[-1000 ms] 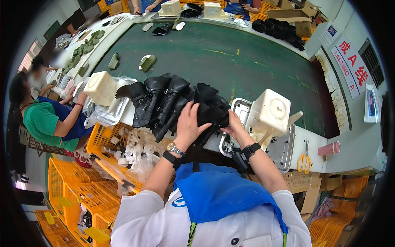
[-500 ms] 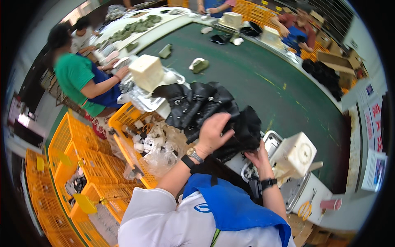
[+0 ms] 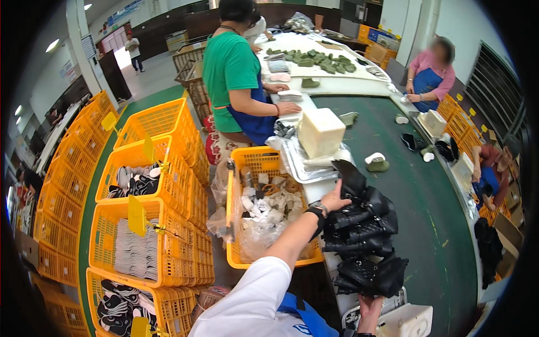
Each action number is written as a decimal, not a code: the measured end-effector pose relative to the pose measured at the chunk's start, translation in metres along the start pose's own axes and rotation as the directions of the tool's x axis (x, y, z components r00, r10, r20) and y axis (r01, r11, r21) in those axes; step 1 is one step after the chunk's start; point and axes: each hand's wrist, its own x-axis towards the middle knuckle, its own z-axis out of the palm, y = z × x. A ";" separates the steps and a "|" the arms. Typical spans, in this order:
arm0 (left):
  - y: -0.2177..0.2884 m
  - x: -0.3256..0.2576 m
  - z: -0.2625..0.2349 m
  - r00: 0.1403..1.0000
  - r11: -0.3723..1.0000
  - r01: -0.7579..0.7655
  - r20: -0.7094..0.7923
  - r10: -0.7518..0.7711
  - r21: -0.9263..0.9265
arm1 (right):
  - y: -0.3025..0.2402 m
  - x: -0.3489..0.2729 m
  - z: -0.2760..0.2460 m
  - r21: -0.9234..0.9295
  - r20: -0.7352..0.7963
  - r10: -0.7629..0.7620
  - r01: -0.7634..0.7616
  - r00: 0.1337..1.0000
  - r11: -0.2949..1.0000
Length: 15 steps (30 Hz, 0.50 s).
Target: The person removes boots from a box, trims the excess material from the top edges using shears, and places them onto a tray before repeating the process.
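Note:
A row of black leather boot uppers [image 3: 362, 227] with straps and buckles is bunched together at the near left edge of the green work surface. My left hand [image 3: 336, 197] grips the far end of the bunch, thumb and fingers around it. At the near end, my right hand [image 3: 370, 308] holds it from below, its fingers partly hidden by the leather. A pale block [image 3: 321, 133] stands on a metal tray [image 3: 306, 174] just beyond my left hand. Another pale block [image 3: 405, 321] is beside my right hand.
A yellow crate [image 3: 236, 247] of scraps and plastic bags stands at my left. Stacked yellow crates [image 3: 185, 253] hold shoe parts beyond it. A person in green [image 3: 233, 78] works ahead. Green shoe pieces [image 3: 377, 163] lie on the green surface [image 3: 415, 224]. Other people work across it.
The view has swung to the left. The bunch of uppers now stretches lengthwise along the table edge. My left hand has shifted from over the bunch to its far end; my right stays at the near end.

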 end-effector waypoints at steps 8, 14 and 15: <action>0.016 0.026 -0.031 0.961 0.996 0.008 0.276 0.017 -0.088 | -0.009 0.026 0.029 0.011 -0.119 -0.011 0.012 0.993 1.000; 0.030 0.050 -0.036 0.957 0.983 0.129 0.242 -0.159 0.132 | -0.012 0.041 0.048 0.022 -0.112 0.001 0.001 0.994 1.000; 0.033 0.049 -0.039 0.959 0.985 0.130 0.238 -0.155 0.116 | -0.013 0.040 0.045 0.021 -0.100 0.006 -0.004 0.995 1.000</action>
